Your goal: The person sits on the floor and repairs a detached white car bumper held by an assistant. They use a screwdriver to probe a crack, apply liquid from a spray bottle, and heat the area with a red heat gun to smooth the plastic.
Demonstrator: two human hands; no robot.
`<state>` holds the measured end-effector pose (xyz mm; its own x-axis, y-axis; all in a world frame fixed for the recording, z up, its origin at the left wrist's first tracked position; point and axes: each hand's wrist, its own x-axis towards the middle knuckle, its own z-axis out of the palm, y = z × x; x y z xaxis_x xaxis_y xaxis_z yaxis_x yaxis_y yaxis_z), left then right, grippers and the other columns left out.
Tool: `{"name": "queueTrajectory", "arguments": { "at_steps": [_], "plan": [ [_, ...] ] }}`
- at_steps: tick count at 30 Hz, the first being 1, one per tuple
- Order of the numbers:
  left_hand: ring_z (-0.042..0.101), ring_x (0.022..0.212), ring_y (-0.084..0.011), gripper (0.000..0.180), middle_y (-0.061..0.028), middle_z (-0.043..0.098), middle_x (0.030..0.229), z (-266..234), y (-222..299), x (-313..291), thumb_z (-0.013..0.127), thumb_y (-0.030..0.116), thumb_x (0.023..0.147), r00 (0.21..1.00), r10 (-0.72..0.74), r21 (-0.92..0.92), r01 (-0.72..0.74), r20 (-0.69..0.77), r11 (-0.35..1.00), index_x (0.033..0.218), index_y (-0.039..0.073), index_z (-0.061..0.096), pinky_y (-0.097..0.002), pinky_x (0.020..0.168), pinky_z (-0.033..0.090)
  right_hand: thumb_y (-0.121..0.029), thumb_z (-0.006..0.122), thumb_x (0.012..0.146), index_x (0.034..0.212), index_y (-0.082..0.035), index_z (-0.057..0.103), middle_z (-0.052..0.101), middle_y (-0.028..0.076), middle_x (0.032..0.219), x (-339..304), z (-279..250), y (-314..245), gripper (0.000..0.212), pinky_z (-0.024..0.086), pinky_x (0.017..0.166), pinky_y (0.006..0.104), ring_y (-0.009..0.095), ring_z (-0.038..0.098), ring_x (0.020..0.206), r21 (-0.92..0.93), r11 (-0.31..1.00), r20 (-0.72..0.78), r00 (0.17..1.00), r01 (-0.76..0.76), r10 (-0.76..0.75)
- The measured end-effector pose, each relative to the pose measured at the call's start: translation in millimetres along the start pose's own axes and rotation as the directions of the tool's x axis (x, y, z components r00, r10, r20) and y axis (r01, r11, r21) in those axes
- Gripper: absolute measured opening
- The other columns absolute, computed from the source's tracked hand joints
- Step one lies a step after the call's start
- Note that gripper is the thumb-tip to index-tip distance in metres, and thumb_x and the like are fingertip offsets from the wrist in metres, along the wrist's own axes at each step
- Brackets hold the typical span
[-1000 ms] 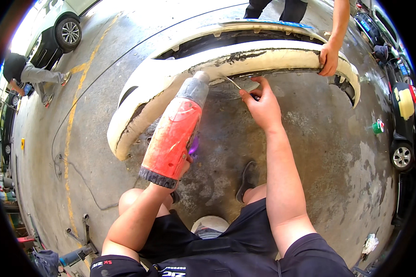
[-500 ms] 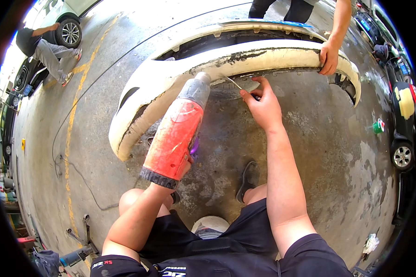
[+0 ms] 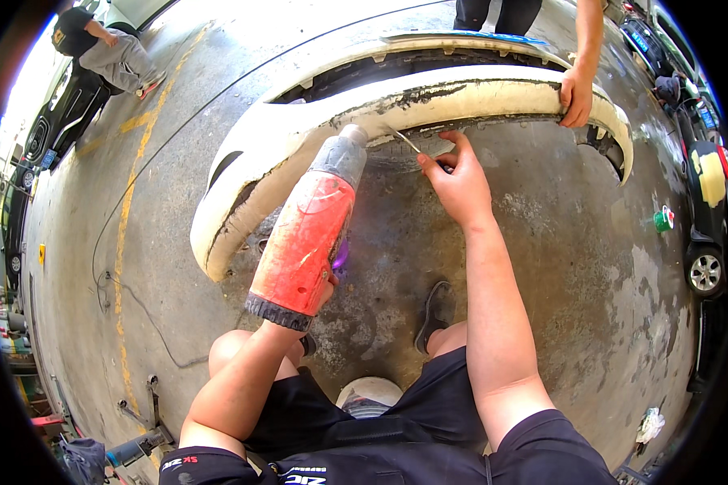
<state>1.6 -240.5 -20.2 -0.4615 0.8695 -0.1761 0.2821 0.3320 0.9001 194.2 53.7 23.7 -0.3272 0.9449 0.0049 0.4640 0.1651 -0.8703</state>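
1. Since a second ago, the crouching person at the upper left has shifted; both hands keep their places.
2. One red heat gun (image 3: 303, 238), gripped by the left hand (image 3: 319, 295); one thin rod (image 3: 404, 139), pinched by the right hand (image 3: 457, 182) against one cream bumper (image 3: 461, 93) on the concrete floor (image 3: 558, 267).
3. A co-worker's hand (image 3: 576, 97) grips the bumper's far edge (body cut off).

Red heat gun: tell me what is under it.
Under the red heat gun lie stained concrete floor and the white bumper edge near its nozzle. The left hand grips it; the ground directly beneath stays hidden.
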Motion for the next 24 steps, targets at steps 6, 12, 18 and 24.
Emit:
{"name": "queueTrajectory", "arguments": {
  "at_steps": [6,12,18,24],
  "plan": [
    [0.076,0.091,-0.0212,0.026,-0.0026,0.078,0.092,0,5,-4,0.077,0.003,0.086,0.999,-0.040,-0.066,0.038,-0.024,0.997,0.110,0.012,0.077,-0.0382,0.084,0.058,-0.044,0.085,0.097,0.150,-0.008,0.063,0.085,0.012,0.111,-4,3,1,0.068,0.059,0.094,0.0396,0.027,0.080,0.101,0.045,0.999,0.043,0.999,0.003,-0.005],
    [0.072,0.085,-0.0175,0.031,-0.0030,0.076,0.092,0,5,-3,0.071,-0.001,0.086,0.999,-0.043,-0.034,0.042,-0.024,0.999,0.116,0.008,0.073,-0.0345,0.076,0.055,-0.035,0.084,0.104,0.151,0.000,0.059,0.084,0.011,0.100,-5,4,-7,0.063,0.056,0.088,0.0319,0.016,0.077,0.098,0.037,0.999,0.099,0.995,0.002,-0.006],
    [0.064,0.073,-0.0128,0.046,-0.0049,0.072,0.095,1,5,-5,0.062,-0.006,0.087,1.000,-0.025,-0.104,0.026,0.008,0.994,0.132,0.002,0.065,-0.0272,0.061,0.049,-0.031,0.080,0.106,0.140,0.002,0.066,0.084,0.009,0.097,-4,5,-4,0.049,0.056,0.082,0.0314,0.014,0.074,0.090,0.100,0.995,0.097,0.995,-0.023,0.014],
    [0.064,0.074,-0.0133,0.045,-0.0056,0.072,0.095,1,9,-6,0.061,-0.006,0.087,1.000,0.015,-0.137,-0.013,0.013,0.990,0.132,0.003,0.064,-0.0272,0.061,0.049,-0.026,0.075,0.109,0.133,0.004,0.070,0.083,0.008,0.098,-4,17,-6,0.039,0.055,0.078,0.0302,0.012,0.068,0.083,0.236,0.968,0.183,0.982,-0.082,0.038]
  ]
}}
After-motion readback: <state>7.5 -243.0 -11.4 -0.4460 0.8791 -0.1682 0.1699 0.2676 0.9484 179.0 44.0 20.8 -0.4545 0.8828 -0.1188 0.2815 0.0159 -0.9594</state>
